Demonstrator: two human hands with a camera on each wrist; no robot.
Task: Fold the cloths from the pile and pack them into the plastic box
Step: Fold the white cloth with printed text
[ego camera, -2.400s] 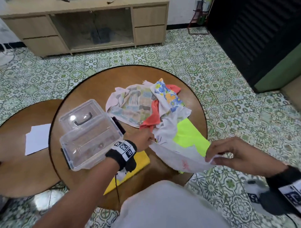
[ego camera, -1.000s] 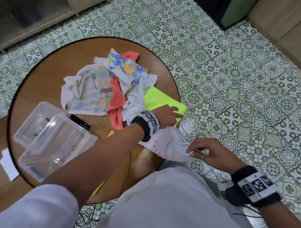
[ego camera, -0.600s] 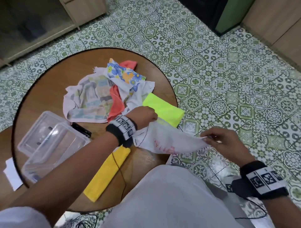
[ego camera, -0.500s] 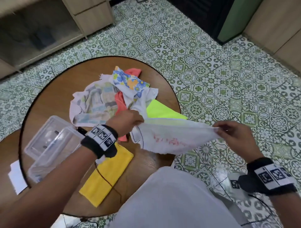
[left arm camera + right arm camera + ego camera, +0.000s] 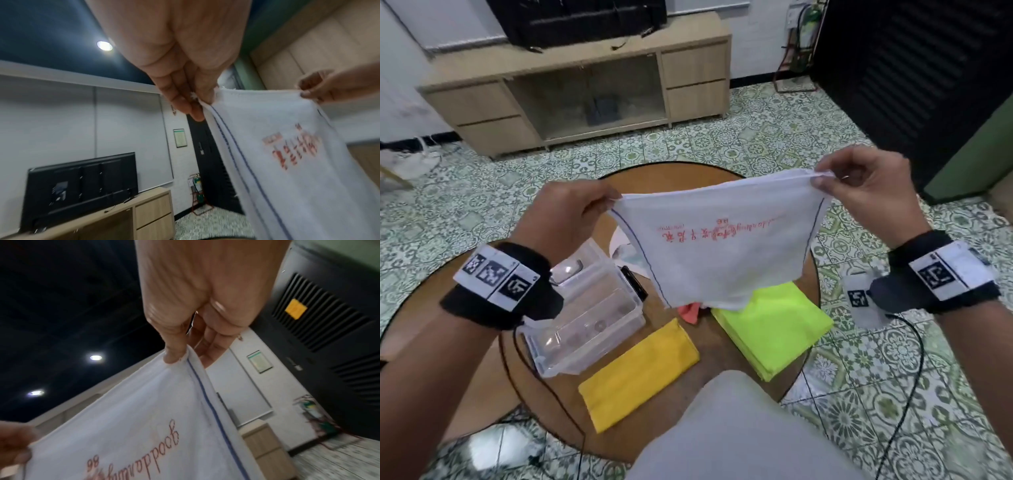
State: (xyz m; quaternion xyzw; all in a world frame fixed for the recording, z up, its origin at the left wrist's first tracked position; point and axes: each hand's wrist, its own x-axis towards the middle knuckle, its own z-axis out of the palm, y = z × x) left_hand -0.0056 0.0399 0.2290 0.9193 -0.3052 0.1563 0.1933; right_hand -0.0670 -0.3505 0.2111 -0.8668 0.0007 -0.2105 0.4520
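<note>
You hold the white cloth [image 5: 719, 246] up in the air above the round wooden table [image 5: 722, 346], stretched flat between both hands so its top edge runs nearly level and the rest hangs down; red stitched writing crosses its middle and a thin blue line runs down each side edge. Your left hand [image 5: 566, 216] pinches the upper left corner between thumb and curled fingers, which the left wrist view shows closed tight on the hem, and your right hand [image 5: 866, 190] pinches the upper right corner the same way, thumb on the near face of the fabric. Below the hanging cloth, at the left of the table, stands the clear plastic box [image 5: 589, 322], open, with its lid [image 5: 571, 270] at its far side. Near you, just right of the box, lies a folded yellow cloth [image 5: 640, 373], and to the right of it a folded neon green cloth [image 5: 774, 329] reaches the table's right edge. A bit of orange-red cloth [image 5: 688, 312] shows under the white cloth's lower hem, between the two folded ones. Far beyond the table, a low wooden cabinet [image 5: 582, 85] stands against the wall on the patterned green tile floor [image 5: 756, 137].
</note>
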